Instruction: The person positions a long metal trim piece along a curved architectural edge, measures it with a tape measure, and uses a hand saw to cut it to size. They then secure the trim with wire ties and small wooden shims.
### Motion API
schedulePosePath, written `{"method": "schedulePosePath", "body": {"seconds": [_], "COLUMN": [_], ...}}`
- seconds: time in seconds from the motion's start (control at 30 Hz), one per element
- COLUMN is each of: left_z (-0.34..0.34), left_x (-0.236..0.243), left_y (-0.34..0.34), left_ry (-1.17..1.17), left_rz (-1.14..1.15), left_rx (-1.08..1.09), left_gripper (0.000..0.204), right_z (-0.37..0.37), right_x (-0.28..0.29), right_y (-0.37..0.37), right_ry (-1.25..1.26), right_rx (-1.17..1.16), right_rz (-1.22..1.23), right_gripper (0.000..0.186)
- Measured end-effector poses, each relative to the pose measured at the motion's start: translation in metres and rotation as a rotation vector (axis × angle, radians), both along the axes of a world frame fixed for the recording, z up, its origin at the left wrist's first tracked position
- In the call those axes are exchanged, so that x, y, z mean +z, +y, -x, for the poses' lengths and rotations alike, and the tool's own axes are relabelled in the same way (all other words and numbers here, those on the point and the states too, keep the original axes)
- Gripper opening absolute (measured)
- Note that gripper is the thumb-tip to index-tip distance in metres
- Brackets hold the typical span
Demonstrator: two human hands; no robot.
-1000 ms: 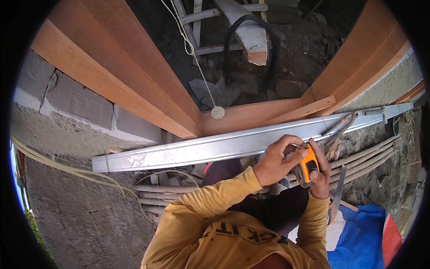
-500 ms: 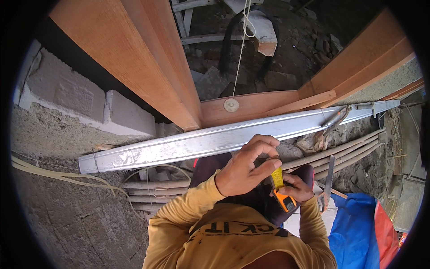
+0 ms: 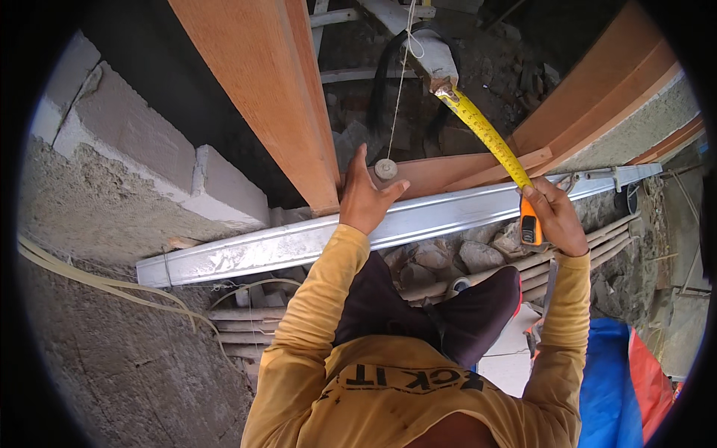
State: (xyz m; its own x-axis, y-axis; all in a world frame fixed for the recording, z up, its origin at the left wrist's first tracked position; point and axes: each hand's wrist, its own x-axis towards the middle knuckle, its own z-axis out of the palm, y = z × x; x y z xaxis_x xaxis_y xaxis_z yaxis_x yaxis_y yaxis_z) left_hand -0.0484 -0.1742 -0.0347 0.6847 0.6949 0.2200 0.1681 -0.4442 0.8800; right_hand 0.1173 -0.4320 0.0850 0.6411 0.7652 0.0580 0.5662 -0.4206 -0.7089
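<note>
My right hand grips an orange and black tape measure above the metal channel. From its case the yellow blade runs out up and to the left, curving slightly, its hooked end in front of a pale block. My left hand is open, thumb and fingers spread beside a round plumb weight hanging from a white string. Whether a finger touches the weight, I cannot tell. Below both hands lies the long silver metal channel.
Reddish wooden frame posts rise at left and right. Pale blocks line the wall at left. Bamboo poles and stones lie below the channel. A blue and red tarp sits at lower right.
The tape blade has been drawn out long. My right hand has moved up and right with the tape measure; my left hand has left it and moved up-left toward the plumb weight, opening.
</note>
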Motion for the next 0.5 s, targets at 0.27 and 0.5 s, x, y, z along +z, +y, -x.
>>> {"method": "schedulePosePath", "body": {"seconds": [0.27, 0.5], "left_z": [-0.012, -0.014], "left_x": [-0.003, -0.007], "left_y": [0.008, 0.006], "left_ry": [0.287, 0.241], "left_rz": [-0.092, -0.108], "left_rx": [0.070, 0.135], "left_gripper": [0.077, 0.061], "right_z": [-0.046, -0.058], "right_x": [0.047, 0.051], "right_y": [0.095, 0.123], "right_ry": [-0.420, -0.635], "right_rx": [0.251, 0.382], "right_rz": [0.321, 0.354], "right_gripper": [0.031, 0.030]}}
